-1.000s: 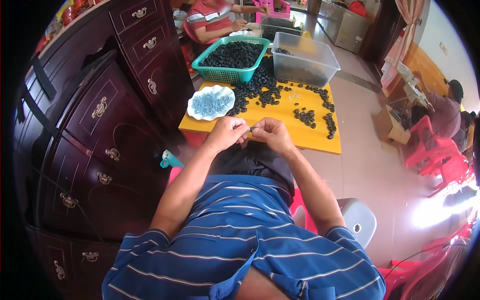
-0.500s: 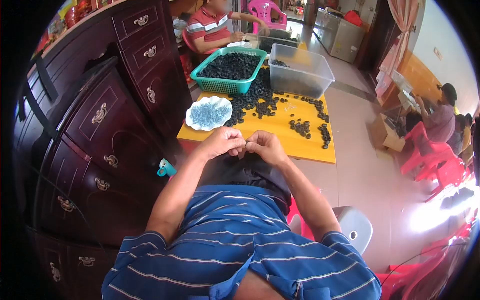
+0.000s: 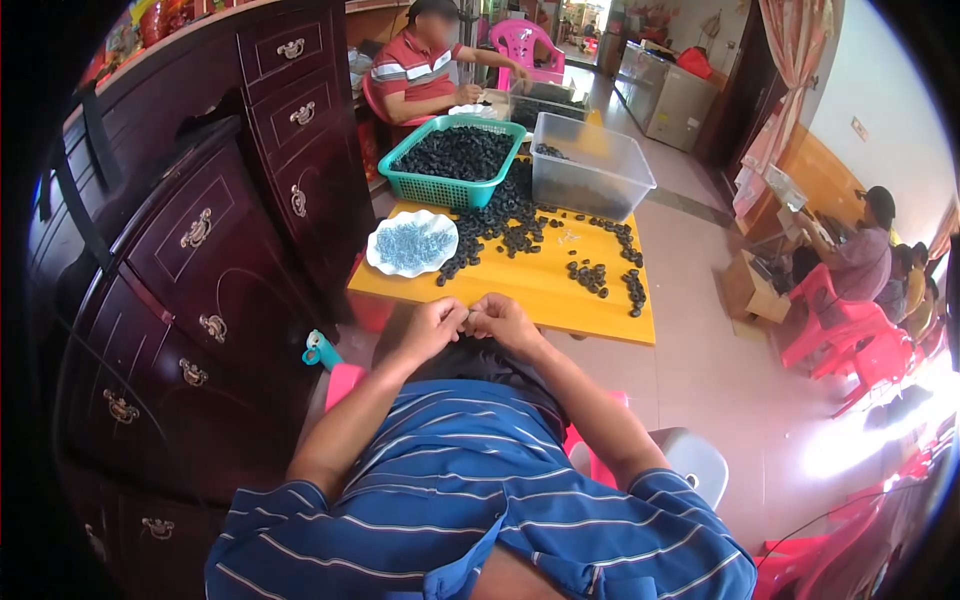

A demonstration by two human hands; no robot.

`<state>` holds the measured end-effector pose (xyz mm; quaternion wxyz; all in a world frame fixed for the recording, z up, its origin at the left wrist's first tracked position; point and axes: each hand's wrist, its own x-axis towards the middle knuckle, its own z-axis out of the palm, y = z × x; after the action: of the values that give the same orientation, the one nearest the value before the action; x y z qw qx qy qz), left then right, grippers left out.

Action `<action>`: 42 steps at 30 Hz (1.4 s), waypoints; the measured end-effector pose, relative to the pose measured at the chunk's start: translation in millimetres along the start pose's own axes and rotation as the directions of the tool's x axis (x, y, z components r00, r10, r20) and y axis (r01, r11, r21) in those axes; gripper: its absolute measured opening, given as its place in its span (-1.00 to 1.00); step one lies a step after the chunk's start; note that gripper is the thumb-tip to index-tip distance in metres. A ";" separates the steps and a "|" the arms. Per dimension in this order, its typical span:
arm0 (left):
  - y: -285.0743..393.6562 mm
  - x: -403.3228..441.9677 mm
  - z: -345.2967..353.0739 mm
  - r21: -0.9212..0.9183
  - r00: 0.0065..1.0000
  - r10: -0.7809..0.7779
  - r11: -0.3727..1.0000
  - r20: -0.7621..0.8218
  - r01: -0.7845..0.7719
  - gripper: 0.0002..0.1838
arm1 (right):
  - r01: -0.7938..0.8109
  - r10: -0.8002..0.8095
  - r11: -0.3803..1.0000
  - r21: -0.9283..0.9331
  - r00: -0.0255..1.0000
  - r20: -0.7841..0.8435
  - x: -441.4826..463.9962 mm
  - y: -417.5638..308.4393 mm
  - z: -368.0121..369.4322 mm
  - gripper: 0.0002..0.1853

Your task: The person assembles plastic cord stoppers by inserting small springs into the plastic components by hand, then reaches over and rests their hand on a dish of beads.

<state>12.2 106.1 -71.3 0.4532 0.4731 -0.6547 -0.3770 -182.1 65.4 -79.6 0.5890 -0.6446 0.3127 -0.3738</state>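
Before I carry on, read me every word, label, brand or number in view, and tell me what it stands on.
No readable text anywhere in view.
Red packages on the cabinet: too blurred to tell any lettering.
Green basket, clear bin: no label that I can make out.

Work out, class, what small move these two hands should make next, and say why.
Probably a gentle press or turn of the fingers: the left hand and right hand meet just short of the table, pinched together, and neither reaches for the white plate or the loose black pieces. Anything between them is too hidden to name.
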 end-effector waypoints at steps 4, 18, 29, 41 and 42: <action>13.4 -5.5 6.6 0.210 0.975 0.208 0.960 -0.076 -0.188 -0.82 | -0.059 0.062 0.989 0.133 0.998 -0.021 -0.7 -7.2 -3.6 -0.89; 11.0 -19.4 14.0 0.554 0.909 0.402 0.784 -0.112 -0.278 -0.71 | -0.096 0.095 0.992 0.079 0.995 0.012 2.6 16.5 1.2 -0.89; 15.7 -20.2 12.7 0.599 0.895 0.440 0.738 -0.078 -0.310 -0.80 | -0.265 0.259 0.954 0.138 0.964 0.065 -0.6 -3.6 0.1 -0.75; 19.2 -21.1 14.5 0.590 0.895 0.441 0.741 -0.067 -0.321 -0.76 | -0.283 0.272 0.956 0.082 0.955 0.117 -0.5 -11.5 -5.6 -0.77; 16.7 -20.6 14.6 0.591 0.894 0.443 0.739 -0.065 -0.324 -0.76 | -0.269 0.259 0.962 0.050 0.955 0.145 -0.8 -11.6 -6.9 -0.78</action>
<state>-3.5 131.3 -65.2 0.4242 0.4755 -0.7706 -0.0141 -188.9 63.7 -68.0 0.6757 -0.6005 0.3417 -0.2570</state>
